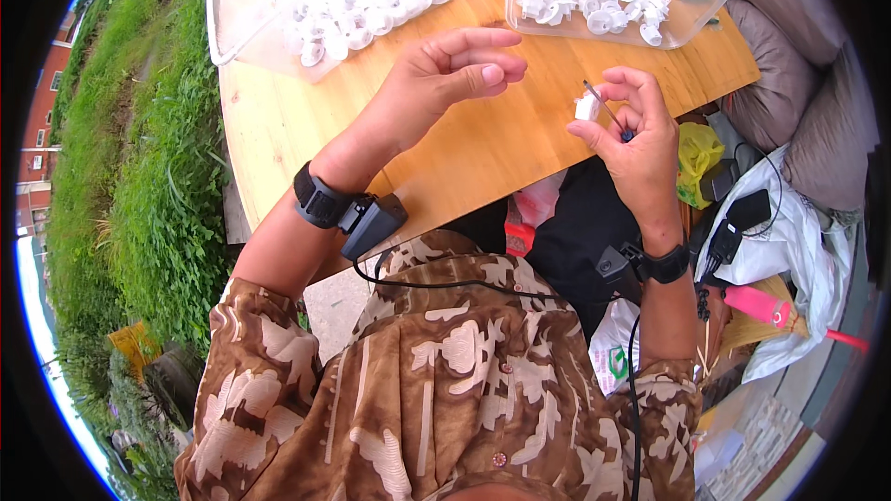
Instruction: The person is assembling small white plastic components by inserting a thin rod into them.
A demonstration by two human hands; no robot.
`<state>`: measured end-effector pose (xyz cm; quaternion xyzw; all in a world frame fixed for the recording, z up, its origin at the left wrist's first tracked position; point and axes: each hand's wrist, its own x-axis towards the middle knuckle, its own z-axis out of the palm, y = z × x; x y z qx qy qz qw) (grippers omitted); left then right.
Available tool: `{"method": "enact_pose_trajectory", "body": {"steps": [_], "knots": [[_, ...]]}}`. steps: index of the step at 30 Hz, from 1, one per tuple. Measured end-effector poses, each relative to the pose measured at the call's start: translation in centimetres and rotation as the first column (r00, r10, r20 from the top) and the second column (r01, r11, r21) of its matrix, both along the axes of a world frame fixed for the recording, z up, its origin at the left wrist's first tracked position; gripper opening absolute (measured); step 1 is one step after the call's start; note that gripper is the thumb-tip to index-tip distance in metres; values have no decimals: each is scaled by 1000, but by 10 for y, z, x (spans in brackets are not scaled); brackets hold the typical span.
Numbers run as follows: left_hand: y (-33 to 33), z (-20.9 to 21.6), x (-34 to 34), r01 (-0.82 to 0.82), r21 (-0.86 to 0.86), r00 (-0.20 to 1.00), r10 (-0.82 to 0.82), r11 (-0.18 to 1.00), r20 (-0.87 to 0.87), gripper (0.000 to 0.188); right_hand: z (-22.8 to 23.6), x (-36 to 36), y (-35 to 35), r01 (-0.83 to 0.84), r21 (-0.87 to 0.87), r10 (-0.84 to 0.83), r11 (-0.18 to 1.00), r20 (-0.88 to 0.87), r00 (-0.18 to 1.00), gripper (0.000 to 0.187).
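My right hand point(636, 134) is closed over the table's right front edge. Between its thumb and fingers is a small white plastic part point(587, 108). The same hand also holds a thin screwdriver point(603, 103), its dark shaft pointing up and left past the part; a bit of blue handle shows at the palm. Above the tabletop to the left, my left hand point(455, 72) is loosely bent, thumb a little apart from the fingers, with nothing seen in it. Beyond it stands a clear bin heaped with white plastic parts point(371, 0). A second clear bin holds fewer white parts point(594, 0).
The wooden table point(306, 148) has a curved left edge. Wrist straps with small dark boxes point(373, 224) and a black cable point(464, 284) hang at my forearms. Right of the table are grey cushions point(770, 74), a yellow bag point(698, 162) and a pink bottle point(756, 304).
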<state>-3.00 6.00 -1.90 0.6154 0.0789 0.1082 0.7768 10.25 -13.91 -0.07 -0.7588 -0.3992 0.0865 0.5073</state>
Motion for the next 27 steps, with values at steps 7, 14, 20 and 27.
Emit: {"method": "enact_pose_trajectory", "body": {"steps": [7,14,20,27], "knots": [[-38,-2,16,207,-337,972,-233,918,-38,53,12,-6,2,-66,-146,109,987,308,945,39],[-42,-23,24,222,-488,973,-222,844,59,46,13,-9,4,-89,-107,122,990,357,926,37],[-38,-17,24,182,-526,981,-192,831,35,39,11,-2,-12,3,-22,1,1000,198,980,28],[-36,-21,25,151,-471,987,-159,869,23,40,1,-13,-20,-16,-184,43,983,144,989,17]]}}
